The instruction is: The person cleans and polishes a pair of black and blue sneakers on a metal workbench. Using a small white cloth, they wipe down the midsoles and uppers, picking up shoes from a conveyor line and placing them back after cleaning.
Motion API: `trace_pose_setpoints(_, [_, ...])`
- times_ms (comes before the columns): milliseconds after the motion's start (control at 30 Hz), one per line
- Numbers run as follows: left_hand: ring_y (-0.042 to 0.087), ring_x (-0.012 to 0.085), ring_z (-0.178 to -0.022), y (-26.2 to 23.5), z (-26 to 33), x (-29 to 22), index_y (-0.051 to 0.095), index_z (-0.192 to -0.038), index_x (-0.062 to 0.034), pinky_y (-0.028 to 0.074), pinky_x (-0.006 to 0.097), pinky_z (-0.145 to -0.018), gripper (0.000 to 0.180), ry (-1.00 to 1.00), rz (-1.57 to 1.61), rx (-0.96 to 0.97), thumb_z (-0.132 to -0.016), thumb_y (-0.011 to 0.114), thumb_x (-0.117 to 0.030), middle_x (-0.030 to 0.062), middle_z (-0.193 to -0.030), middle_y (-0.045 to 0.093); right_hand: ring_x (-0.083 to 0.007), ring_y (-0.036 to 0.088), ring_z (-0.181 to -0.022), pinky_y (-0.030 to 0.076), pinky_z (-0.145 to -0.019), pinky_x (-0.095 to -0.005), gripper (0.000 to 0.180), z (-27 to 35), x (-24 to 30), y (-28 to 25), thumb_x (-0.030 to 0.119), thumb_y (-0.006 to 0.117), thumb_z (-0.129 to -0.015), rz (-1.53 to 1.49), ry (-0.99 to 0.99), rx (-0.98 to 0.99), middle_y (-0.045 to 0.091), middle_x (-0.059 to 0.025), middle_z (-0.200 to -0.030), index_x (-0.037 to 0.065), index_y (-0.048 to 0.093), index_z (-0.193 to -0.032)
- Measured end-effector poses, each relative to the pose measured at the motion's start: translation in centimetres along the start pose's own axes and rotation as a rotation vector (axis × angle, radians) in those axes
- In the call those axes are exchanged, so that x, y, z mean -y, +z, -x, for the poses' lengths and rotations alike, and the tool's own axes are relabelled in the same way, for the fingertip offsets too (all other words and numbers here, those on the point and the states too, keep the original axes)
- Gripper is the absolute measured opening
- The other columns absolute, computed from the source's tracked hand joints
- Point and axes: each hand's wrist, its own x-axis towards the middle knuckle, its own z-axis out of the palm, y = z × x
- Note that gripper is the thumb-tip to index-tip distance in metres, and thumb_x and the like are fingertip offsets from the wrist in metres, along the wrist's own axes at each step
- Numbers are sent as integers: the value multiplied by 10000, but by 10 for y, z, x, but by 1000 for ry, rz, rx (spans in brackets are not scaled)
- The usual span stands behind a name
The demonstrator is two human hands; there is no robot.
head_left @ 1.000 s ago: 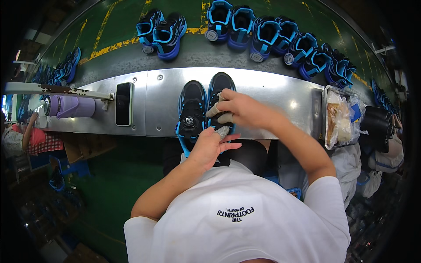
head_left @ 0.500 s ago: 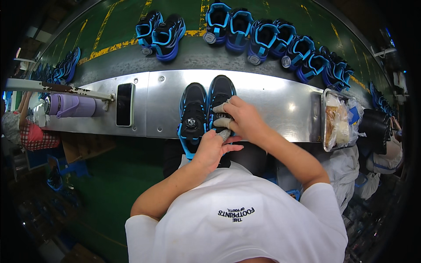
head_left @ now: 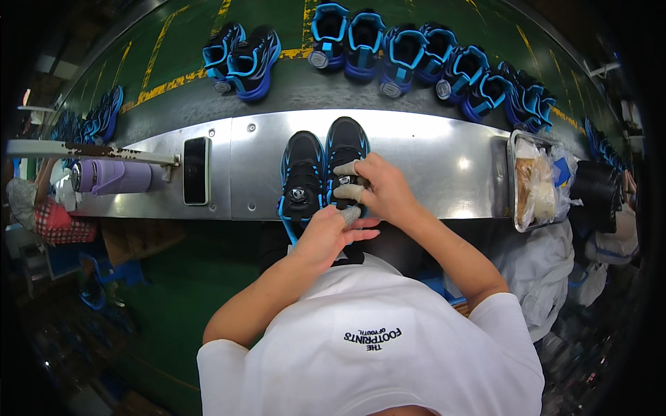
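Note:
Two black sneakers with blue trim sit side by side on the steel bench, toes pointing away from me. The left sneaker (head_left: 302,166) has a round dial on its tongue and is untouched. On the right sneaker (head_left: 346,142), my right hand (head_left: 383,186) pinches at the dial area with thumb and forefinger, both in pale finger cots. My left hand (head_left: 326,236) is closed at the heel end of that same shoe, its thumb covered too and its outer fingers stretched to the right. My hands hide the shoe's collar.
A steel bench (head_left: 430,159) runs before me. A phone (head_left: 196,170), a purple bottle (head_left: 114,177) and a chipped white bar (head_left: 97,151) are at left. A metal tray (head_left: 514,187) with plastic-wrapped items stands right. Beyond, a green conveyor belt (head_left: 277,17) carries several similar sneakers (head_left: 402,59).
The sneakers on the belt have shifted left. Both my hands stay at the right sneaker with hardly any movement; the view has shifted slightly.

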Motion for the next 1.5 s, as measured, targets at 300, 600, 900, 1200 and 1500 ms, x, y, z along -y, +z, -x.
trace_pose_setpoints(300, [659,230,-728,33,-34,-65,642,-925,-11,520,360,-597,245,316,-1643,-98,-911,526,-226,112,-776,655,-367,441,-1249,372,-1050,-445,812,18,-52,-53,422,804,-720,1,-95,87,455,-232,-1361,122,483,-1403])
trace_pose_setpoints(600, [644,317,-786,71,-102,-41,652,-888,-36,512,441,-704,277,452,-2038,115,-798,644,-298,135,-833,669,-400,315,-1373,264,-1133,-467,905,33,-94,-58,403,824,-692,-110,-85,84,286,-205,-1528,114,422,-1450])
trace_pose_setpoints(900, [650,315,-771,87,-112,-40,655,-830,-31,518,424,-689,267,325,-1985,48,-736,667,-280,139,-789,663,-410,312,-1375,271,-1130,-470,862,35,-97,-72,337,809,-706,-111,-59,80,291,-235,-1514,88,425,-1436])
trace_pose_setpoints(1200, [646,326,-717,64,-130,-51,669,-789,-51,505,433,-643,258,524,-2043,129,-711,664,-297,134,-739,663,-422,314,-1336,289,-1119,-481,827,15,-110,-38,224,783,-668,-75,-98,-3,353,-236,-1424,85,444,-1410])
trace_pose_setpoints(1500, [649,326,-745,66,-128,-72,674,-796,-58,510,434,-662,280,446,-1992,151,-669,691,-307,126,-802,673,-418,319,-1344,280,-1132,-469,763,2,-100,-40,113,729,-648,-175,-46,15,320,-234,-1468,70,478,-1367])
